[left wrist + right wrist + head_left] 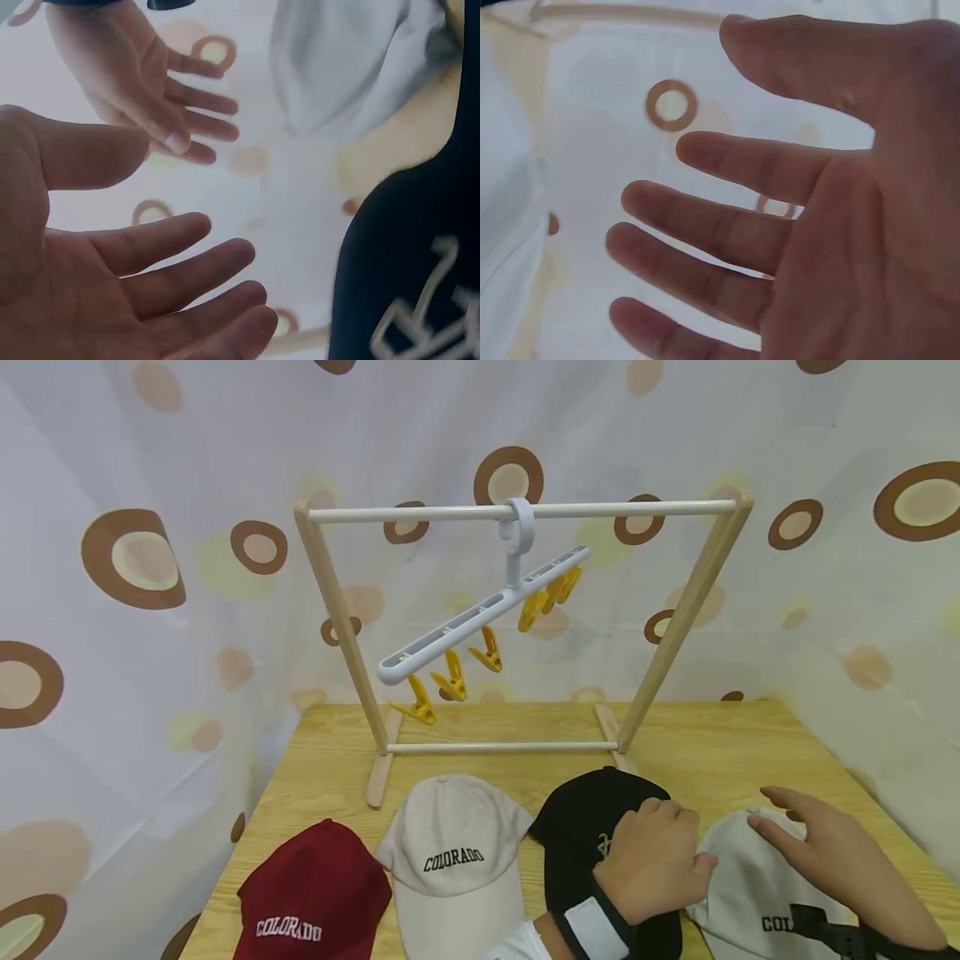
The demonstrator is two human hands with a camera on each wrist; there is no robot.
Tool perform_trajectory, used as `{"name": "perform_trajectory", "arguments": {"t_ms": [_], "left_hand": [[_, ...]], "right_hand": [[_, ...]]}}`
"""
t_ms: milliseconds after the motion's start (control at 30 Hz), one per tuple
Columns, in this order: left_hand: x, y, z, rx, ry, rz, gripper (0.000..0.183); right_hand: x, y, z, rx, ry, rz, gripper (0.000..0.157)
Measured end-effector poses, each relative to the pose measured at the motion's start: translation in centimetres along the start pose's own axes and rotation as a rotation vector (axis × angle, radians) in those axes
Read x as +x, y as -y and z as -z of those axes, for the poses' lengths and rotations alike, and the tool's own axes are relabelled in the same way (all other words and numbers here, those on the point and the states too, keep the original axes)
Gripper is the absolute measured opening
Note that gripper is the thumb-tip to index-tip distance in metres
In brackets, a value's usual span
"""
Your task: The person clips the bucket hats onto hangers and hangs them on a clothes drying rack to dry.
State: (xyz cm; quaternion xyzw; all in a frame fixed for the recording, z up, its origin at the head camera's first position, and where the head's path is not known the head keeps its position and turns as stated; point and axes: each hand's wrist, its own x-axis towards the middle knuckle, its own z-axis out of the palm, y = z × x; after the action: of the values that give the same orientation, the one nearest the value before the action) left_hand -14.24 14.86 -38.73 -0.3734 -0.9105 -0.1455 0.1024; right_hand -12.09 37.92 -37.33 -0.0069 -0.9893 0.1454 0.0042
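Note:
Four caps would exceed my count, so several caps lie in a row: a dark red cap [315, 885], a cream cap [454, 843], a black cap [573, 827] and an off-white cap [738, 877] at the right. Over the black cap hovers my left hand [654, 860], its fingers spread and relaxed in the left wrist view. My right hand [836, 852] is above the off-white cap, palm facing left. Neither hand holds anything; the right wrist view shows its fingers apart, with pale cloth at the left edge.
Behind the caps stands a wooden rack [341, 627] with a white top bar [420, 514]. From it hangs a white clip hanger [480, 614] with several yellow clips [491, 650]. A patterned curtain [225, 460] surrounds the wooden table [697, 743].

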Motion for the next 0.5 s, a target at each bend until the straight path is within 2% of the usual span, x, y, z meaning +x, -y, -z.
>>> {"name": "perform_trajectory", "arguments": {"t_ms": [300, 400, 500], "left_hand": [[2.4, -1.3, -2.9, -0.15, 0.147, 0.064, 0.022], [3.0, -1.8, -3.9, -0.184, 0.193, 0.089, 0.024], [3.5, -2.4, -4.9, -0.178, 0.203, 0.124, 0.023]], "right_hand": [[0.0, -3.9, -1.3, 0.035, -0.019, -0.029, 0.063], [-0.1, -5.4, -1.8, 0.069, 0.021, -0.081, 0.065], [-0.1, -6.7, -2.3, 0.114, 0.082, -0.134, 0.069]]}}
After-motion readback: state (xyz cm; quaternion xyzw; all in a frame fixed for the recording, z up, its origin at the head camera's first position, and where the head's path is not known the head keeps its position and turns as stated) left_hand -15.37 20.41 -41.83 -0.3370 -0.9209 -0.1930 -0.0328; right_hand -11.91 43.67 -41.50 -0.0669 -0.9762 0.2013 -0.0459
